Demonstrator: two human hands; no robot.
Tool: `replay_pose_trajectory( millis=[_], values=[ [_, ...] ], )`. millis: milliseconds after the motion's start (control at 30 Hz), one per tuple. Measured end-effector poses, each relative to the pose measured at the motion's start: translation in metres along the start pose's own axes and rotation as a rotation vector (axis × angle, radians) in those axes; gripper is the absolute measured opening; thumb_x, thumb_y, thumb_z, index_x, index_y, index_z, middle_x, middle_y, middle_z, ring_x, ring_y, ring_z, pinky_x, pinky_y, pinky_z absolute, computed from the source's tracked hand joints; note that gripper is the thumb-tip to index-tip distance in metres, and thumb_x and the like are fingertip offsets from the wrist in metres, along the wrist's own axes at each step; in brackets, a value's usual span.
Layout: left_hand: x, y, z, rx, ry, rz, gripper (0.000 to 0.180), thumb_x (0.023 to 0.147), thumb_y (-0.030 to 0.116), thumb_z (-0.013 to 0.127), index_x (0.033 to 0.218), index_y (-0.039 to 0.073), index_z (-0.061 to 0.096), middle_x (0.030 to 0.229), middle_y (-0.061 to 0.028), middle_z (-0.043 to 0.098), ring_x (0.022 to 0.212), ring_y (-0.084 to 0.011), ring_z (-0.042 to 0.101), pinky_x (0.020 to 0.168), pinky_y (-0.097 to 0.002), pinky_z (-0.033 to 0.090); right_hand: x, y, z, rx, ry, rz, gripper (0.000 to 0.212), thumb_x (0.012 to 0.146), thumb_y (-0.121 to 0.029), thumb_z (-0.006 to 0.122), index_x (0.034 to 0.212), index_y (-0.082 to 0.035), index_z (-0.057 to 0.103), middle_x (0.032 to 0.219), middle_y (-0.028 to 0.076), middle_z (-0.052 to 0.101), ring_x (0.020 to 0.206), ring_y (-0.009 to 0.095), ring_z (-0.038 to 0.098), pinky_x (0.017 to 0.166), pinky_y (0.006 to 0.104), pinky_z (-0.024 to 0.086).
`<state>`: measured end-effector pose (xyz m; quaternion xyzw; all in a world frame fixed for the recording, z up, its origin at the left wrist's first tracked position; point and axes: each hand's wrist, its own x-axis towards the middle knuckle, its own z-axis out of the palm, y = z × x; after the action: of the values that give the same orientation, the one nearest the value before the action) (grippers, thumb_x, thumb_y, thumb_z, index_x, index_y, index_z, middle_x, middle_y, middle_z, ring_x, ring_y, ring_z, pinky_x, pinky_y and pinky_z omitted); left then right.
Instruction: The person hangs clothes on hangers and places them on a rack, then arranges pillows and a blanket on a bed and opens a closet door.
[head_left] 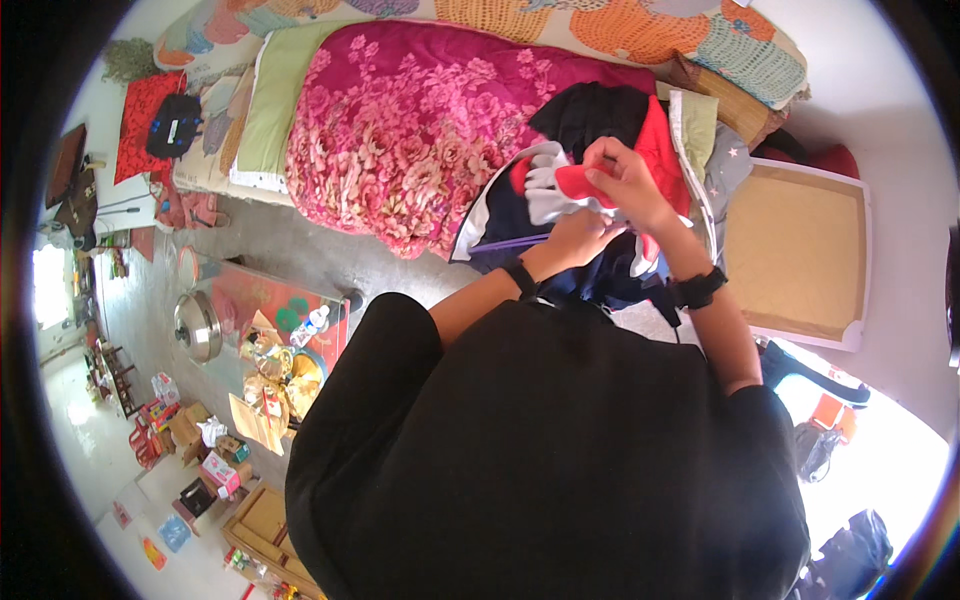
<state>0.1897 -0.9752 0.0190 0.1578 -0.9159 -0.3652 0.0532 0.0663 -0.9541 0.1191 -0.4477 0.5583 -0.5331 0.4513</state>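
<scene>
My right hand point(622, 180) pinches a red-and-white piece of fabric point(574, 183) between thumb and fingers, at the edge of the bed. Just below it, my left hand point(583, 240) is closed near the same fabric; what its fingers grip is hidden. A purple clothes hanger point(512, 243) sticks out to the left of my left hand, over dark navy cloth point(495, 215) with a white edge. Black clothing point(590, 118) and red clothing point(660, 150) lie heaped beyond my hands.
A pink floral quilt point(400, 130) covers the bed. To the right stands a shallow framed board point(797, 250) with a tan inside. At the left, a low glass-topped table point(235, 300) bears a steel pot lid point(199, 325) and a bottle point(311, 325). Boxes point(188, 428) stand farther left.
</scene>
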Motion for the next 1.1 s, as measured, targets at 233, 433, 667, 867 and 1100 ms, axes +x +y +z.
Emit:
replay_pose_trajectory(
  millis=[233,433,667,867,1100],
  values=[
    [-0.021,0.009,0.043,-0.350,0.282,0.346,0.022,0.094,0.025,0.050,0.106,0.012,0.063,0.101,-0.0057,0.065,0.095,-0.0210,0.061,0.074,-0.0333,0.046,-0.023,-0.047,0.040,-0.284,0.023,-0.297,0.017,0.073,0.011,0.056,0.077,-0.005,0.055,0.090,0.006,0.048,0.089,0.020,0.049,0.077,0.0287,0.041],
    [-0.011,0.031,-0.033,-1.139,-0.073,0.088,0.020,0.095,0.020,0.049,0.100,0.007,0.062,0.088,-0.0012,0.062,0.079,-0.0165,0.056,0.063,-0.0314,0.042,-0.036,-0.137,0.066,-0.516,0.115,-0.512,0.017,0.072,0.008,0.059,0.086,-0.003,0.059,0.096,0.011,0.048,0.085,0.026,0.054,0.071,0.0328,0.046],
    [0.037,0.042,-0.120,-1.274,0.014,0.224,0.019,0.096,0.015,0.048,0.094,0.002,0.061,0.074,0.0040,0.057,0.060,-0.0112,0.050,0.051,-0.0291,0.038,-0.082,-0.188,-0.021,-1.252,0.620,-0.634,0.039,0.071,-0.018,0.070,0.106,-0.006,0.058,0.113,0.012,0.053,0.105,0.028,0.053,0.091,0.0433,0.041],
    [0.014,0.070,-0.103,-0.736,0.367,0.153,0.039,0.096,0.030,0.048,0.071,0.001,0.055,0.054,-0.0030,0.036,0.053,-0.0071,0.036,0.048,-0.0309,0.029,-0.096,-0.106,-0.040,-1.419,0.520,-0.243,0.105,0.047,-0.043,0.083,0.139,-0.019,0.037,0.142,0.012,0.029,0.130,0.032,0.031,0.106,0.0602,0.017],
    [0.011,0.075,-0.077,-0.804,0.458,0.123,0.040,0.097,0.034,0.044,0.102,-0.002,0.060,0.067,-0.0029,0.053,0.062,-0.0067,0.045,0.055,-0.0276,0.038,-0.066,-0.059,-0.053,-1.060,0.806,-0.350,0.068,0.063,-0.004,0.073,0.123,0.000,0.041,0.122,0.023,0.042,0.116,0.040,0.042,0.098,0.0449,0.036]
  ],
)
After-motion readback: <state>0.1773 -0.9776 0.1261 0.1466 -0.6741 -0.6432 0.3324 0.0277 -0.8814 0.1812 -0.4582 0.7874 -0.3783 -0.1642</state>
